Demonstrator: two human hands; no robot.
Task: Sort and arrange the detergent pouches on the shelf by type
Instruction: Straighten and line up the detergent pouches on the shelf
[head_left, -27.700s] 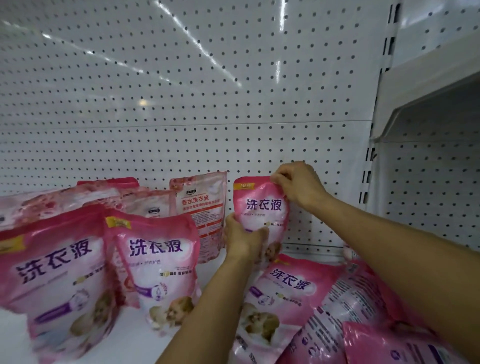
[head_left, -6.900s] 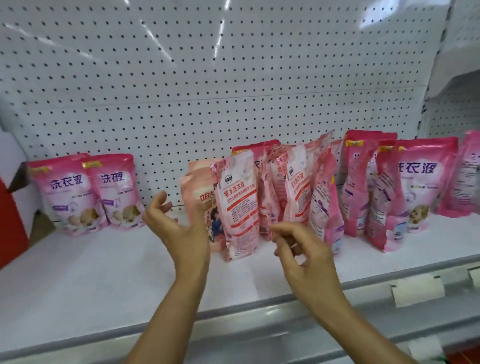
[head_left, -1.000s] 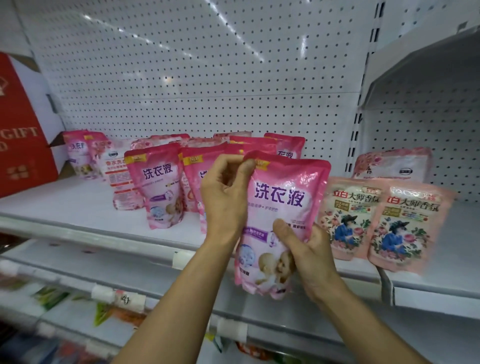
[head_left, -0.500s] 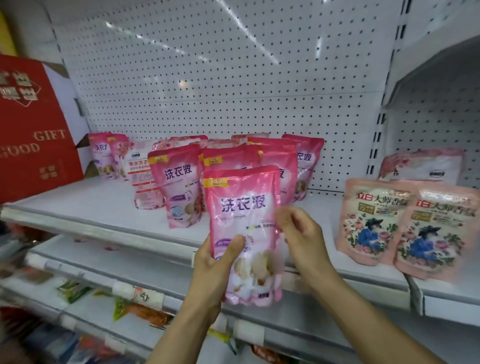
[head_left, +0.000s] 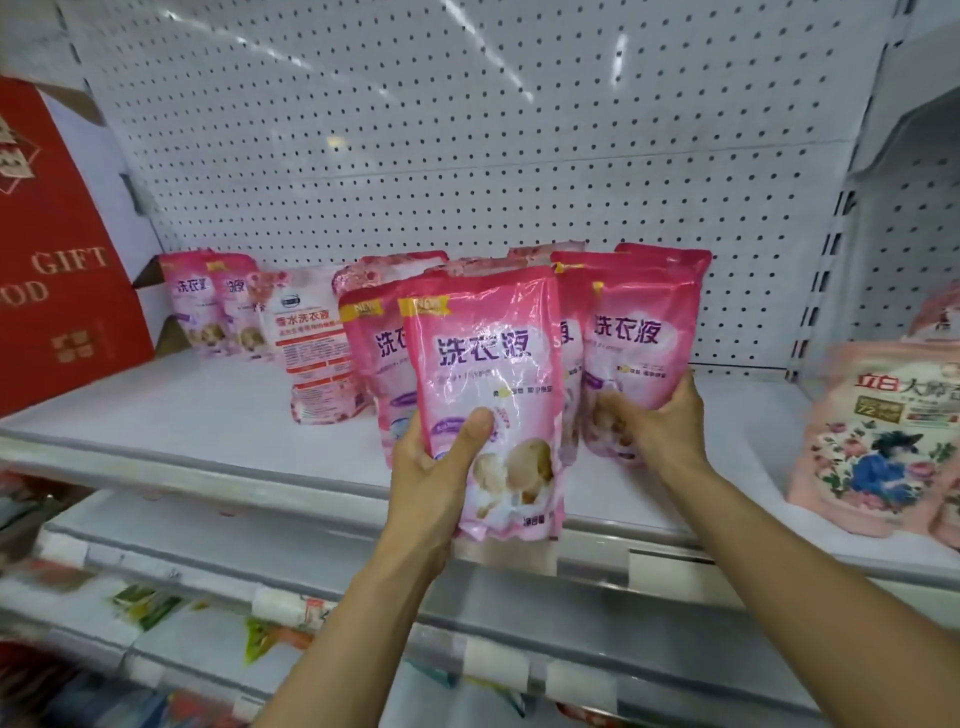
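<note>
A: What is the left hand (head_left: 434, 475) doing?

B: Its grip is closed round the lower left side of a pink detergent pouch (head_left: 488, 395), thumb laid across the front, fingers hidden behind. The pouch is upright, held in front of the white shelf (head_left: 208, 415), with its bottom hanging past the shelf's front edge.

A: And the right hand (head_left: 660, 426)?

B: It grips the bottom of a second pink pouch (head_left: 641, 338) with the same purple lettering; the fingers curl across the front low down and the thumb runs up the right edge. That pouch stands on the shelf, just right of the held one and a little behind it.

A: Anything else of that type?

B: Yes. Another pink pouch (head_left: 371, 358) stands just behind the held one on its left, partly covered by it, and more pink tops show behind. 2 further pink pouches (head_left: 213, 306) stand at the far left against the pegboard back wall (head_left: 467, 130).

A: Other types?

B: A white pouch with red print (head_left: 311, 353) stands between the far-left pair and the middle cluster. At the right edge, well apart, stands a peach floral pouch (head_left: 883, 441) showing a figure in blue.

A: What sits beyond the shelf's left end?

B: A red gift box (head_left: 57, 291) with gold lettering. Below runs a lower shelf (head_left: 519, 613) with paper price tags; the goods under it are blurred.
</note>
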